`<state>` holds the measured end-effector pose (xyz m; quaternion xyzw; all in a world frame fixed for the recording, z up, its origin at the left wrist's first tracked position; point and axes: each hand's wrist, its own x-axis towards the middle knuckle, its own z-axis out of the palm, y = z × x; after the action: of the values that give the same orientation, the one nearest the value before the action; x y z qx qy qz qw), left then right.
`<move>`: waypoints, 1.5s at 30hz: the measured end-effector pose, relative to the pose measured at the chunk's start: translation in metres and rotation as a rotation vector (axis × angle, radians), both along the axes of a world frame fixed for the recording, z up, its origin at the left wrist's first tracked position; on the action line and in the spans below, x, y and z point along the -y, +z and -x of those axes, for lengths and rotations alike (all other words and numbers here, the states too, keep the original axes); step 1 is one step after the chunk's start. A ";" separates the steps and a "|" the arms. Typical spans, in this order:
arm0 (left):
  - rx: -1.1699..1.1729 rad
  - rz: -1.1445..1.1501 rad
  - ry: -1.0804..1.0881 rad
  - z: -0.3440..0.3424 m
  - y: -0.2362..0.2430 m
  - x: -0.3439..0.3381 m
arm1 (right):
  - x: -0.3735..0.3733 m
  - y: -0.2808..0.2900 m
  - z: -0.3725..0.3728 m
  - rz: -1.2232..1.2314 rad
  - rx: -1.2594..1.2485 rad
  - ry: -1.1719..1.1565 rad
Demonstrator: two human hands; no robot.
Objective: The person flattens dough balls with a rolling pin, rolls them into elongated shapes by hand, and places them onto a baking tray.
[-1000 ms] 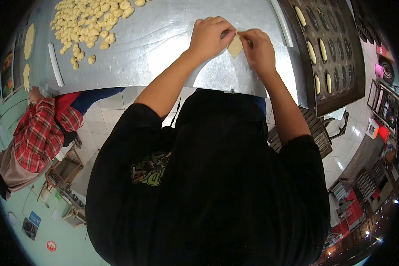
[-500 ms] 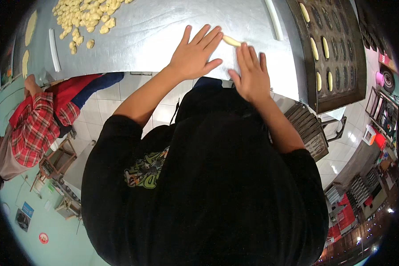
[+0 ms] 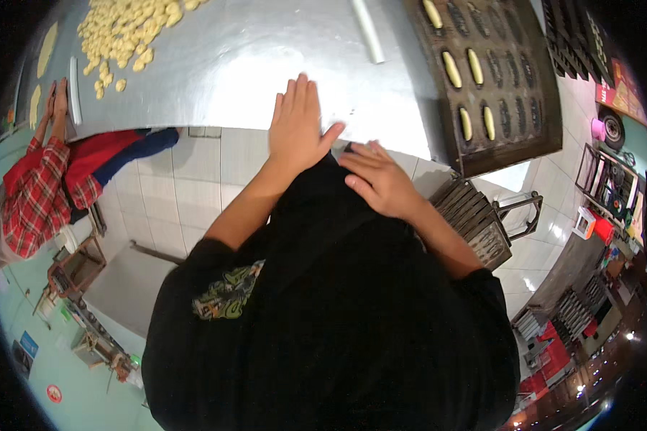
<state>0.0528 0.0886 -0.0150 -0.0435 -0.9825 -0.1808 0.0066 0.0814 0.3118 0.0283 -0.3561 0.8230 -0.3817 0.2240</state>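
Note:
My left hand (image 3: 295, 126) lies flat with outstretched fingers at the near edge of the steel worktop (image 3: 251, 57); whether anything is beneath it is hidden. My right hand (image 3: 381, 183) is just below that edge, against my dark clothing, fingers extended and slightly blurred, with nothing visible in it. Small dough lumps (image 3: 115, 36) are heaped at the upper left. To the right, a dark moulded tray (image 3: 514, 158) holds several pale dough sticks (image 3: 474, 67) in some of its hollows. A white bar (image 3: 366, 32) lies between hands and tray, farther back.
A co-worker in a plaid shirt (image 3: 39, 197) has hands by flat dough strips (image 3: 34, 106) and another white bar (image 3: 75, 90) at the far left. Slatted dark trays (image 3: 474, 223), a metal stand (image 3: 521, 215), a wooden stool (image 3: 75, 269) and tiled floor (image 3: 194, 172) surround me.
Both my hands have moved toward me, the right off the worktop. The dough piece seen between them earlier is out of sight. The view has shifted, and the co-worker's hands moved onto the worktop.

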 end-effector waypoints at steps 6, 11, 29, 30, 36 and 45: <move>-0.130 0.127 -0.004 0.101 -0.007 0.013 | -0.022 0.016 0.002 0.072 0.243 -0.103; -0.055 0.146 0.101 0.082 -0.014 -0.005 | -0.024 0.012 0.007 0.112 0.144 -0.122; -0.291 -0.415 0.231 0.173 0.081 0.112 | 0.092 -0.008 0.123 -0.145 -0.358 -0.172; -0.288 -0.422 0.216 0.174 0.078 0.110 | 0.094 -0.011 0.126 -0.178 -0.365 -0.117; -0.405 -0.701 0.138 0.195 0.083 0.060 | 0.076 0.050 0.192 0.143 -0.728 -0.220; -0.275 -0.322 -0.469 0.284 0.089 -0.080 | -0.079 -0.022 0.240 -0.151 -0.676 -0.686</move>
<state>-0.2307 0.1685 0.0744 -0.2915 -0.8943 -0.3229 0.1045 -0.1588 0.3909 0.0064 -0.1510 0.9449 -0.2359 -0.1694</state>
